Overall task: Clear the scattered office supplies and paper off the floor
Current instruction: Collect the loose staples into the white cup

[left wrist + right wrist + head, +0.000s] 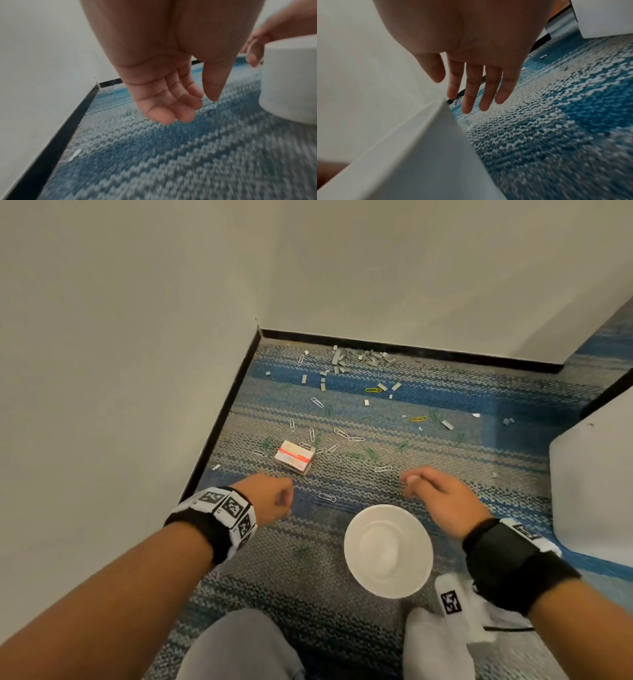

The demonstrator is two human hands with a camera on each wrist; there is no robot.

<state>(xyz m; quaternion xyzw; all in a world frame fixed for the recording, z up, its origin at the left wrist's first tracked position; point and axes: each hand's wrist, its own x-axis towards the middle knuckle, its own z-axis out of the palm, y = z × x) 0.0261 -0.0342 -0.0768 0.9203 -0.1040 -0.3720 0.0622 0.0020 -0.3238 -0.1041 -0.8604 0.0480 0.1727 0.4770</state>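
The left hand (274,498) hangs just above the carpet (445,405) with its fingers (164,108) loosely bent and the thumb nearly straight; it holds nothing. A silver wire paper clip (327,497) lies flat on the floor just beside its fingertips. The right hand (442,494) hovers at the same height, fingers (472,92) straight and slightly spread, also empty, with another wire clip (383,469) near its thumb.

Between the two wrists, a little toward the person, a round white bowl (388,551) with a smooth glossy wall stands upright on the carpet. Just beyond the left hand, a small rectangular cardboard staple box (294,457) with a red and white face rests on the floor, close to the black baseboard (222,412) along the left wall.

Farther out, thin oval paper clips in silver, green and yellow lie scattered across the woven carpet, which is looped in blue and grey stripes. Short grey metal staple strips (342,359) are heaped thickest along the far baseboard near the corner, with loose pieces trailing toward the right edge of the floor.
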